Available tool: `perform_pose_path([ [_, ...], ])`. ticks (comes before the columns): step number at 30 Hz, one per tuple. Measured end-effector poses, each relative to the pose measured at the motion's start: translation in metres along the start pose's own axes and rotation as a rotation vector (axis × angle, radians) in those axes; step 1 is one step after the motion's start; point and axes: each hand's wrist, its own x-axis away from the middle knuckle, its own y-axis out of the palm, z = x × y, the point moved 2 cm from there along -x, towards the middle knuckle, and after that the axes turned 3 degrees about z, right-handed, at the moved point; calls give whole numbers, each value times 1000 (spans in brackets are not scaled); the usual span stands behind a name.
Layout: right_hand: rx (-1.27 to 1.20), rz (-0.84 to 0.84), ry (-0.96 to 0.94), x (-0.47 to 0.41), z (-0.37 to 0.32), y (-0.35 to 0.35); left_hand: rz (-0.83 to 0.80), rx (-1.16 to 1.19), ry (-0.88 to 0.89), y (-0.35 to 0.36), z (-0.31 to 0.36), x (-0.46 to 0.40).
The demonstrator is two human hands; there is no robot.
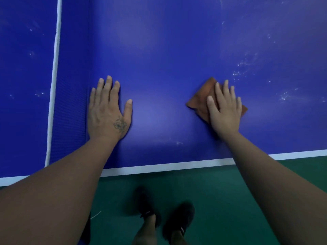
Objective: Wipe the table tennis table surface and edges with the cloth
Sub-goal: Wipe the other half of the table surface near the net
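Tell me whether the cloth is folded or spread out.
Folded, it seems: the cloth is a small compact pad under the flat right hand.

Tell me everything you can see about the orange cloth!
The cloth is rusty orange-brown, soft-looking fabric, folded flat into a rough square turned like a diamond. It lies on the blue table, near the white edge line. The right hand presses flat on it with straight fingers, covering much of it; corners peek out on both sides.

Two black shoes [166, 216] stand on the green floor [221, 200] below.
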Motion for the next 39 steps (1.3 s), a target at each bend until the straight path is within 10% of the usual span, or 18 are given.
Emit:
perform_pose_path([
  [17, 142, -361, -1090, 136, -50, 29, -1, 31, 12, 0, -2, 0],
  [26, 117, -19, -216, 50, -90, 45, 3, 97, 8, 0, -3, 0],
  [34, 127, -139, -858, 130, -108, 60, 16, 142, 12, -3, -2, -1],
  [39, 148, -230, -946, 156, -56, 37, 6, 74, 35, -1, -2, 2],
])
